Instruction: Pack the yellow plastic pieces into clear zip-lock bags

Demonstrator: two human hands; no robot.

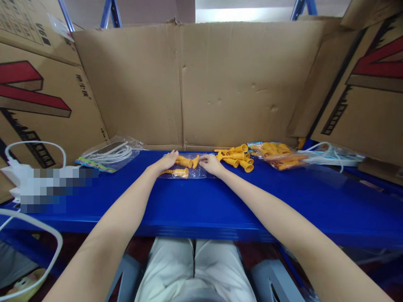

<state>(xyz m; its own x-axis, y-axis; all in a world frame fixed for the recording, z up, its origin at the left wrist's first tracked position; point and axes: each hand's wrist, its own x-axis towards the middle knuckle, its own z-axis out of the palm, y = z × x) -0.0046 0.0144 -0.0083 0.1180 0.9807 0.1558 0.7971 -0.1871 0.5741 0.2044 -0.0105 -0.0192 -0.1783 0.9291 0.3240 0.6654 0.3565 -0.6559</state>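
Observation:
A clear plastic bag (201,172) lies flat on the blue tabletop with several orange plastic pieces in or on it. These have flared, trumpet-like ends and ribbed stems; one orange piece (180,173) lies nearest the front. My left hand (166,162) is closed over the bag's left end, beside the flared pieces. With fingers pinched, my right hand (212,164) is at a short orange piece (195,162) over the bag; its fingertips are small and partly hidden. Just right of that hand is a loose pile of orange pieces (238,157).
A filled bag of orange pieces (275,154) is at the right, before a white cable (327,153). Left are a bagged white cable (115,154) and white plugs (19,174). Cardboard walls (236,84) enclose the back and sides of the blue table (189,205).

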